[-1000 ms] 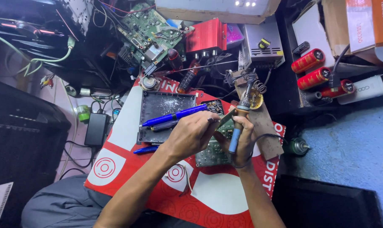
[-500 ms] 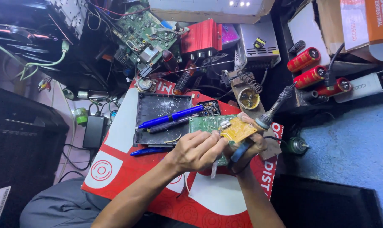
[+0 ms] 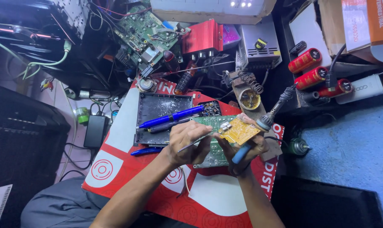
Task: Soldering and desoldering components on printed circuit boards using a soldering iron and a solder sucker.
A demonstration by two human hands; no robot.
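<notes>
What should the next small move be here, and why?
Probably bring the solder wire tip onto the small yellow board. The left hand pinches the wire short of it, while the right hand holds both board and soldering iron.

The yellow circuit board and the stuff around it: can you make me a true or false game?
1. The right hand holds a small yellow circuit board. True.
2. The soldering iron has a red handle. False: its handle is blue.
3. The left hand holds a thin metal tool. True.
4. A blue pen-shaped tool lies on the floor. False: it lies across the dark tray.
5. Red cylinders lie at the upper right. True.
</notes>
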